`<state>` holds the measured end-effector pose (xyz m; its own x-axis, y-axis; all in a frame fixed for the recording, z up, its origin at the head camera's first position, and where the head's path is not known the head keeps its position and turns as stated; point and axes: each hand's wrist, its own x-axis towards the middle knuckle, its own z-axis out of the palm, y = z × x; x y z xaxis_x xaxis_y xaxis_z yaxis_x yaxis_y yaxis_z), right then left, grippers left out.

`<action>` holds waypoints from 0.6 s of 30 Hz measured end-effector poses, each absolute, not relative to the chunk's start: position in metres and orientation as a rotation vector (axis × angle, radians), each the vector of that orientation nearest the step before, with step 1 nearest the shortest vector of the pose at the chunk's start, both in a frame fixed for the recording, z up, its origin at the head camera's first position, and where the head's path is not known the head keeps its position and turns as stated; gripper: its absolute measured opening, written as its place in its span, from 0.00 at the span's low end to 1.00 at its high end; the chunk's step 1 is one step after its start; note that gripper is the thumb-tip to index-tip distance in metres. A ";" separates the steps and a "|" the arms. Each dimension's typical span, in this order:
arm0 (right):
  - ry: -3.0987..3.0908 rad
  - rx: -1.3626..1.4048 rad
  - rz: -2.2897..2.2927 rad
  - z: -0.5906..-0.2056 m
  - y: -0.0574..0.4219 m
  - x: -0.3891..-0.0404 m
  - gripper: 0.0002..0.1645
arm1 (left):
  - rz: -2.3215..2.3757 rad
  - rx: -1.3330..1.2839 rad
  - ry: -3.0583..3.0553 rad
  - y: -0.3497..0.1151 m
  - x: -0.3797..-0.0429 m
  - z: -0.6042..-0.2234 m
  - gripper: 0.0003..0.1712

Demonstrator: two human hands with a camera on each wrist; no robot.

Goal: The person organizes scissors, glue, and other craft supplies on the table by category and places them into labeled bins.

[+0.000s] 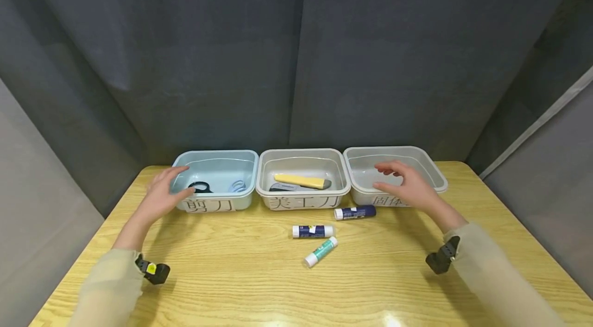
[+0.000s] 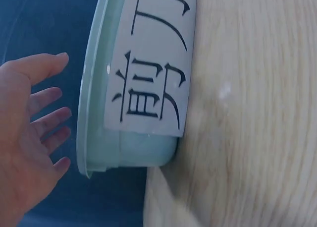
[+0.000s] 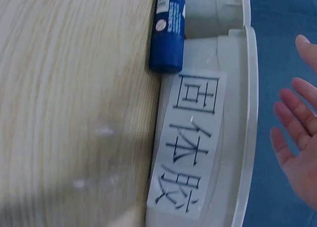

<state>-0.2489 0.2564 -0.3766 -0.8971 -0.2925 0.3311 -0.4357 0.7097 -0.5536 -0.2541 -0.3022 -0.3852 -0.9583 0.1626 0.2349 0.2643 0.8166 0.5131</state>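
Note:
My left hand (image 1: 162,193) hovers at the left end of a light blue bin (image 1: 217,165), fingers loosely spread, holding nothing. Inside that bin lie a black handle loop (image 1: 201,183) and a pale blue handle loop (image 1: 238,186), probably of scissors. Over the front of the right-hand grey bin (image 1: 439,178) is my right hand (image 1: 410,185), its fingers relaxed and apart, also without anything in it. A dark blue glue stick (image 1: 366,211) lies against this bin's front. Closer to me are a white-capped blue glue stick (image 1: 313,231) and a green glue stick (image 1: 321,252).
Between the two outer bins stands a middle bin (image 1: 303,151) with a yellow utility knife (image 1: 298,180) and a grey one (image 1: 283,187). Paper labels (image 2: 148,63) mark the bin fronts. Behind the wooden table (image 1: 231,286) hangs a dark curtain (image 1: 296,59).

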 end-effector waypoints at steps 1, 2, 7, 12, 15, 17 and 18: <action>-2.706 0.574 0.955 -0.377 0.259 -0.248 0.29 | -0.832 -0.345 -2.824 -0.300 -0.254 -0.384 0.37; -2.718 0.561 0.943 -0.378 0.261 -0.247 0.31 | -0.835 -0.361 -2.825 -0.298 -0.253 -0.383 0.36; -2.765 0.499 0.928 -0.378 0.273 -0.242 0.38 | -0.824 -0.472 -2.814 -0.282 -0.251 -0.377 0.34; -2.794 0.425 0.924 -0.380 0.286 -0.238 0.44 | -0.809 -0.593 -2.784 -0.265 -0.247 -0.372 0.32; -2.799 0.370 0.918 -0.381 0.293 -0.237 0.49 | -0.793 -0.661 -2.754 -0.254 -0.246 -0.371 0.30; -2.796 0.339 0.920 -0.381 0.298 -0.236 0.52 | -0.773 -0.694 -2.736 -0.247 -0.246 -0.372 0.29; -2.798 0.325 0.932 -0.380 0.301 -0.235 0.53 | -0.769 -0.709 -2.731 -0.244 -0.246 -0.373 0.29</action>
